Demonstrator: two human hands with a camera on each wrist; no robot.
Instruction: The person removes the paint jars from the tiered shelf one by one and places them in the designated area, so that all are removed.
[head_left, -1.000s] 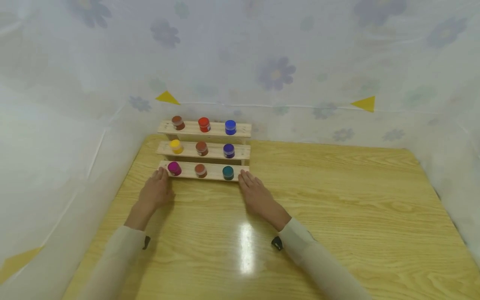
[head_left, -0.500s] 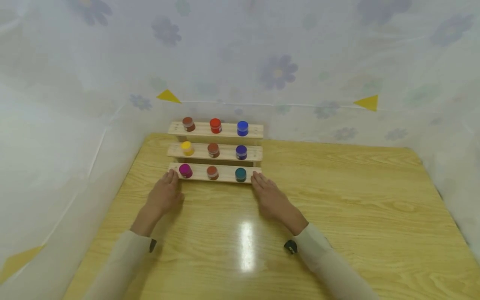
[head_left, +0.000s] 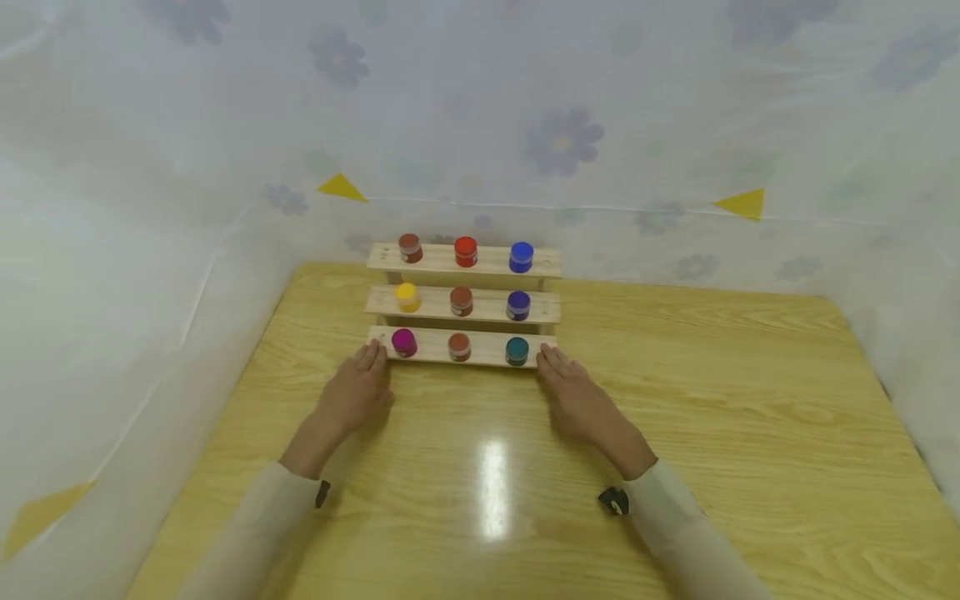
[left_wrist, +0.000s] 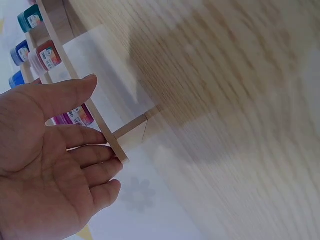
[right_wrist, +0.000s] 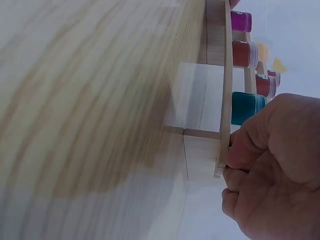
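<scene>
A three-tier wooden rack (head_left: 431,343) stands on the table, each step bearing three small paint jars. On the lowest step are a magenta jar (head_left: 404,342), a brown jar (head_left: 459,347) and a teal jar (head_left: 517,351). The fingers of my left hand (head_left: 352,393) lie extended against the left end of that step, the thumb held apart in the left wrist view. At the opposite end, my right hand (head_left: 583,403) grips the board's corner, thumb at the edge and fingers bent behind it in the right wrist view.
Behind the rack hangs a pale flowered sheet (head_left: 450,100), which also encloses both sides. Yellow triangles (head_left: 741,205) mark the sheet. The wood-grain table (head_left: 750,417) extends right of the rack and toward me.
The rack has slid to the right along the table with its jars still on the steps. Both hands have moved right with it, staying at its two ends.
</scene>
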